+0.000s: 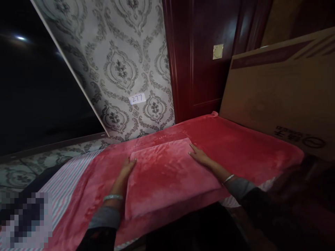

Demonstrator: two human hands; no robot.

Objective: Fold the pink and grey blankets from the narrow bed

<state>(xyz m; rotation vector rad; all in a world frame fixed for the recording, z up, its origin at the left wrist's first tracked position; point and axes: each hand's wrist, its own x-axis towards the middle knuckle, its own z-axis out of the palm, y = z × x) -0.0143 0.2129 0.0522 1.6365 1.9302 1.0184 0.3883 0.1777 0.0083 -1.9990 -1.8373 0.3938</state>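
Note:
A folded red plush blanket (167,176) lies as a flat, roughly rectangular pad in front of me. It rests on a larger spread of the same red plush cloth (235,150). At the pad's far left corner is my left hand (127,166), its thumb on the edge and its fingers loosely extended. My right hand (201,155) touches the far right corner with fingers stretched out and apart. Neither hand grasps anything. A bracelet shows on each wrist.
Striped cloth (70,174) shows under the red cover at the left. Behind stands a patterned wall (121,69) with a paper label (137,98) reading 277. A large black screen (39,87) is at left, a dark red wood panel (201,80) and a big cardboard box (274,90) at right.

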